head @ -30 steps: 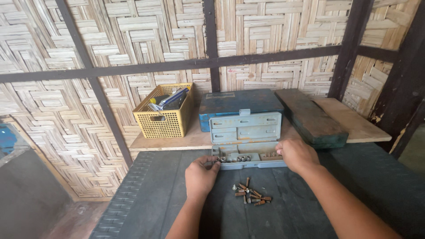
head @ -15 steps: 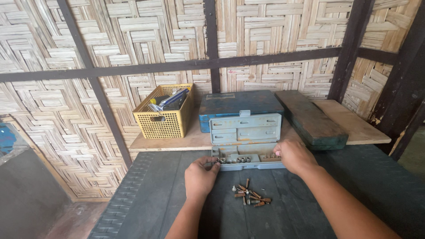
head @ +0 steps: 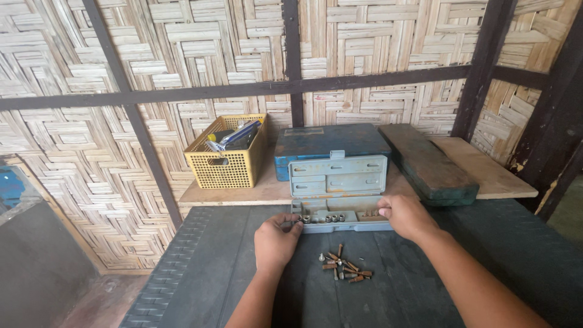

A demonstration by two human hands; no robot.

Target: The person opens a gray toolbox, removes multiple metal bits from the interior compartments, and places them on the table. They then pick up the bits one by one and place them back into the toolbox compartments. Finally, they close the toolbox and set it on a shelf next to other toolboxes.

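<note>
A small grey-blue socket case [head: 337, 193] is sat open at the back edge of the dark surface [head: 200, 267], lid propped upright, with a row of sockets seen in its tray. The left hand [head: 276, 238] is curled at the tray's front left corner, fingertips touching the rim; whether a socket is pinched there can't be told. The right hand [head: 405, 215] is wrapped on the tray's right end, thumb on the rim, so the case is gripped from that side. A little pile of rusty bits [head: 343, 267] is scattered on the surface just in front of the case, between the two hands. Behind, on a wooden shelf [head: 255, 193], a yellow mesh basket [head: 229, 164] full of tools is parked beside a bigger blue metal box [head: 331, 143], and a dark plank [head: 428, 163] is laid to the right.
</note>
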